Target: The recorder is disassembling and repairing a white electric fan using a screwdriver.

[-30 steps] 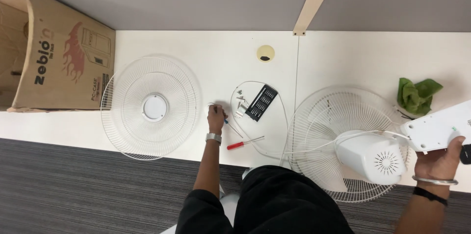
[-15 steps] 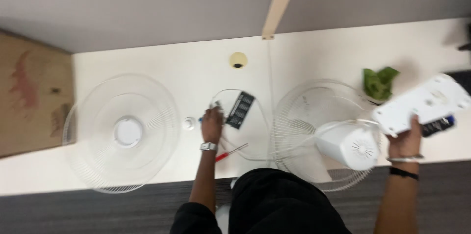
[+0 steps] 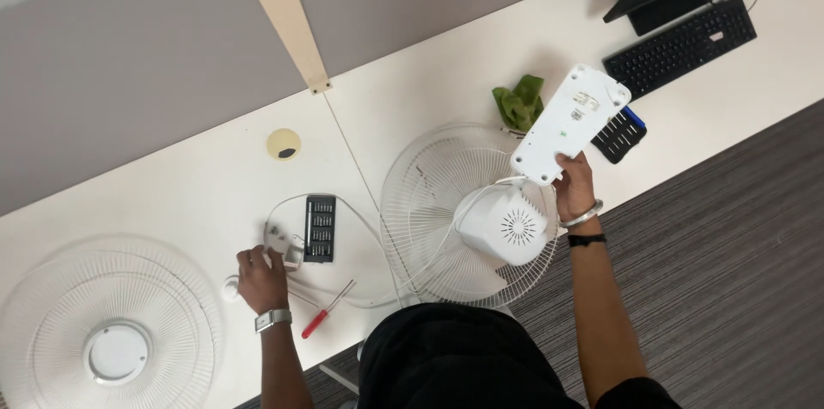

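The right hand (image 3: pixel 573 188) grips the lower end of a white fan base (image 3: pixel 570 123), holding it tilted up above the worktop (image 3: pixel 446 74). The base hangs over the far rim of a wire fan guard (image 3: pixel 438 203), and its top end covers part of a dark bit case (image 3: pixel 620 134). Just below the hand sits the white motor housing (image 3: pixel 502 224), lying inside the guard. The guard's near rim juts past the worktop's front edge, over the grey carpet (image 3: pixel 738 237).

The left hand (image 3: pixel 260 278) rests on the worktop with fingers curled around a white plug (image 3: pixel 279 237); whether it grips the plug firmly cannot be told. A black bit tray (image 3: pixel 319 228) lies just beside the plug, and a white cord (image 3: pixel 365 224) loops around both towards the guard. A red-handled screwdriver (image 3: pixel 324 312) lies near the front edge, close to the wrist.

At the far left a second guard (image 3: pixel 112 323) lies flat, near the left hand but apart from it. Bare worktop lies between the tray and the grey partition (image 3: pixel 129 57), broken only by a round yellow grommet (image 3: pixel 283 144). A green cloth (image 3: pixel 519 103) sits behind the base, and a keyboard (image 3: pixel 682 44) lies well to the right.
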